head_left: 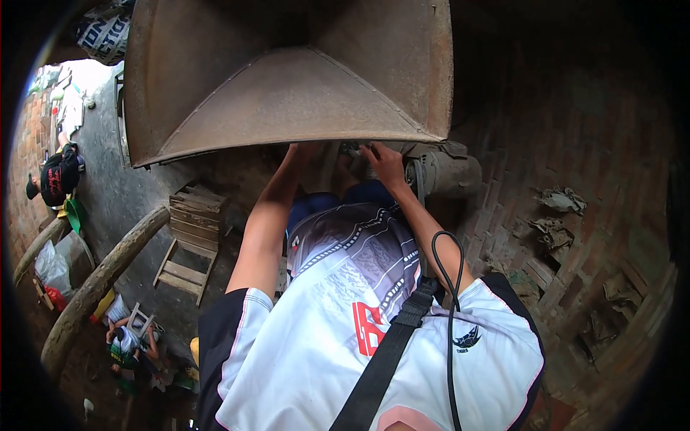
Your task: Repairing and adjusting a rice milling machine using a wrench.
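A big rusty metal hopper (287, 79) fills the top of the view. Both my arms reach forward beneath its lower edge. My left hand (298, 152) goes under the rim, and its fingers are mostly hidden there. My right hand (386, 162) rests on a dark machine part just left of a grey motor with a belt pulley (442, 172). What either hand holds cannot be made out. I wear a white printed jersey, with a black strap and a black cable (449, 287) running across my right shoulder.
A wooden pallet frame (188, 237) and a thick curved log (100, 276) lie on the ground to the left. A person in black (57, 176) stands far left, and another sits lower left (129, 343). Crumpled scraps (560, 201) litter the brick floor on the right.
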Available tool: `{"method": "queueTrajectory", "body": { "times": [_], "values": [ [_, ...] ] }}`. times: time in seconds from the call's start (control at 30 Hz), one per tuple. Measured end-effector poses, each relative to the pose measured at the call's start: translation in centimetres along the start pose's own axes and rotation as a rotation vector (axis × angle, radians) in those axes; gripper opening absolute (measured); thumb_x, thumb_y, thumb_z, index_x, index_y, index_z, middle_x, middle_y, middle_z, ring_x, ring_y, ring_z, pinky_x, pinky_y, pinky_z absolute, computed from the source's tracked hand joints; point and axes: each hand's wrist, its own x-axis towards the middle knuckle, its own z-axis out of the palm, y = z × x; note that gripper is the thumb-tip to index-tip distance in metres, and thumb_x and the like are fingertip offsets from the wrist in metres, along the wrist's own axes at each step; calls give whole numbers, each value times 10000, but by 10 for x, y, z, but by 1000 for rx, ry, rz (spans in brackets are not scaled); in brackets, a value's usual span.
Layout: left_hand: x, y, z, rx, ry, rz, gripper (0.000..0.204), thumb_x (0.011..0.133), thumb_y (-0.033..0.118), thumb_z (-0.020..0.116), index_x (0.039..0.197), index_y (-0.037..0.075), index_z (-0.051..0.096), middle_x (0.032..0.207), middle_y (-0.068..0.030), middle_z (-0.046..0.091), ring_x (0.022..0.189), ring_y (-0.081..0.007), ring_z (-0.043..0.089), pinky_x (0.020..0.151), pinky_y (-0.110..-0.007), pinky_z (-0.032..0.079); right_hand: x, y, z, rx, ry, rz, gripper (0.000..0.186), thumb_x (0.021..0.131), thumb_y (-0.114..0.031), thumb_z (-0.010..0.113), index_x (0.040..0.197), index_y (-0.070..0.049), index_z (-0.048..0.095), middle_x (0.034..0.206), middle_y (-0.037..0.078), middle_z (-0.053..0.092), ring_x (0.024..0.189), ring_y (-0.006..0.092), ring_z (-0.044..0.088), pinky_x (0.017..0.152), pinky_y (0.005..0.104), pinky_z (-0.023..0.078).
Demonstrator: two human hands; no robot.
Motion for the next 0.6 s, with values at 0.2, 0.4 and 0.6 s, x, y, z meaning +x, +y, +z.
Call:
{"method": "queueTrajectory", "body": {
  "times": [0.2, 0.4, 0.6],
  "values": [
    [-2, -4, -2, 17, 14, -11, 357, 880, 294, 522, 1185, 109, 533, 1224, -121, 522, 1119, -287, 480, 955, -404, 381, 1, 2, 1, 15, -19, -181, 196, 802, -172, 657, 925, -26, 613, 765, 134, 638, 704, 297, 637, 575, 360, 504],
    [-4, -3, -2, 33, 16, -11, 360, 876, 295, 526, 1185, 111, 534, 1224, -120, 523, 1121, -289, 480, 954, -407, 382, -1, 4, -10, -34, -170, -209, 193, 817, -129, 619, 988, -46, 588, 905, 131, 634, 793, 319, 625, 633, 383, 512],
    [-2, -4, -3, 50, 18, -11, 362, 872, 296, 529, 1185, 113, 535, 1225, -119, 524, 1123, -291, 480, 953, -410, 383, 3, -1, -7, -47, -237, -244, 203, 830, -89, 577, 1030, -57, 571, 924, 141, 629, 792, 336, 619, 632, 390, 517]
  ]
}}
